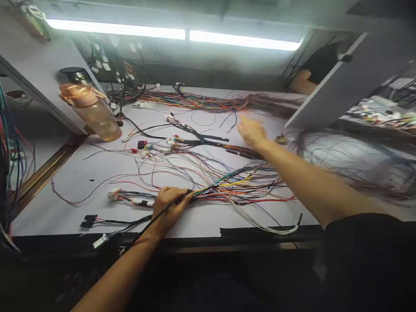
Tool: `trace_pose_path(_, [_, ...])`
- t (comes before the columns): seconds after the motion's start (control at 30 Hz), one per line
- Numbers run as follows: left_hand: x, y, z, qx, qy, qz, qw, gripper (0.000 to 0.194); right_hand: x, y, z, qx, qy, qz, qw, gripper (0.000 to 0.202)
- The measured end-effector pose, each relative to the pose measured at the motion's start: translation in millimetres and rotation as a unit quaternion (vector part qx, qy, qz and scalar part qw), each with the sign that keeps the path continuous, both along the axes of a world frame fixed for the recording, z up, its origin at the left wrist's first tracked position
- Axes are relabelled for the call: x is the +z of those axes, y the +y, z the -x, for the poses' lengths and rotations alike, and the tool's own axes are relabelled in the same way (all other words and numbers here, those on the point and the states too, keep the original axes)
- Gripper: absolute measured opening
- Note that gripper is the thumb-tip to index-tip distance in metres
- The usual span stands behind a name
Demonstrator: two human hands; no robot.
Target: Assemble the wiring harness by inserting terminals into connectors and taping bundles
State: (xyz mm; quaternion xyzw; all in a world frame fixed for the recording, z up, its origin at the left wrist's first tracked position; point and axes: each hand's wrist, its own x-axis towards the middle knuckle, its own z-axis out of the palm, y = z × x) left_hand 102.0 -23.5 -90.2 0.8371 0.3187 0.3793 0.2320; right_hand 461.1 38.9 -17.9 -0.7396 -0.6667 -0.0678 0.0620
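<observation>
At the front of the table my left hand (pixel 170 203) is closed around a wire bundle (pixel 208 189), whose green, yellow, red and black strands fan out to the right. A black sleeved cable runs across the back of this hand. White connectors (pixel 114 195) and a black connector (pixel 88 221) lie to its left on wire ends. My right hand (pixel 251 130) is over the table's far half, smeared by motion, so its fingers do not show clearly. Nearest to it is a short dark wire (pixel 232 123); I cannot tell whether they touch.
Behind, a long heap of coloured wires (pixel 201 102) crosses the table. A bottle (pixel 94 110) leans at the left panel. More harnesses with connectors (pixel 169 145) lie mid-table. Loose wires (pixel 357 160) spread at right. Another person's arm (pixel 300 82) shows behind the right panel.
</observation>
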Motion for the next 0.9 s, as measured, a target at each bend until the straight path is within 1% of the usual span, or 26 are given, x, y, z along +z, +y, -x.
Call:
trace_pose_path(0.07, [0.6,-2,-1,-0.002,0.001,-0.014,1.000,0.009,-16.5,6,-17,-0.066,0.015,-0.003,0.998,0.033])
trace_pose_path(0.1, [1.2,-3,-1,-0.003,0.001,-0.020,1.000,0.008,-23.2,8,-21,-0.086,0.029,0.000,0.996,0.034])
trace_pose_path(0.17, [2.7,-5,-2,-0.001,0.003,-0.027,1.000,0.007,-31.7,8,-19,-0.094,0.046,0.000,0.995,0.033])
trace_pose_path(0.2, [3.3,-5,-2,0.003,0.006,-0.030,1.000,0.006,-33.4,5,-14,-0.083,0.054,-0.019,0.995,0.033])
trace_pose_path(0.27, [4.3,-6,-2,0.014,0.017,-0.034,0.999,0.008,-33.7,-9,9,-0.037,0.072,-0.079,0.994,0.033])
trace_pose_path(0.3, [4.7,-7,-2,0.020,0.022,-0.036,0.999,0.011,-33.2,-21,25,0.026,0.097,-0.135,0.986,0.031])
trace_pose_path(0.37, [5.6,-8,-2,0.027,0.034,-0.040,0.998,0.018,-33.4,-50,64,0.118,0.122,-0.157,0.973,0.027])
trace_pose_path(0.4, [6.2,-8,-1,0.027,0.040,-0.043,0.998,0.022,-34.4,-66,85,0.201,0.140,-0.155,0.957,0.025])
trace_pose_path(0.43, [6.9,-8,-1,0.025,0.045,-0.044,0.998,0.025,-36.1,-81,105,0.268,0.150,-0.149,0.940,0.024])
trace_pose_path(0.47, [7.7,-8,-1,0.023,0.051,-0.040,0.998,0.029,-38.5,-94,123,0.308,0.154,-0.153,0.926,0.022])
trace_pose_path(0.5, [8.4,-8,-1,0.021,0.055,-0.031,0.998,0.032,-41.3,-105,139,0.324,0.158,-0.160,0.919,0.021])
trace_pose_path(0.57, [9.6,-9,0,0.020,0.060,-0.006,0.998,0.037,-47.5,-118,160,0.325,0.157,-0.165,0.918,0.020])
trace_pose_path(0.63, [10.2,-9,1,0.021,0.060,0.012,0.998,0.042,-53.4,-121,171,0.308,0.150,-0.161,0.925,0.019])
trace_pose_path(0.8, [10.1,-8,2,-0.003,0.062,0.033,0.998,0.046,-61.1,-112,177,0.266,0.151,-0.117,0.945,0.017])
trace_pose_path(0.9, [11.4,-8,1,-0.020,0.064,0.054,0.996,0.046,-62.2,-107,180,0.266,0.142,-0.084,0.950,0.017])
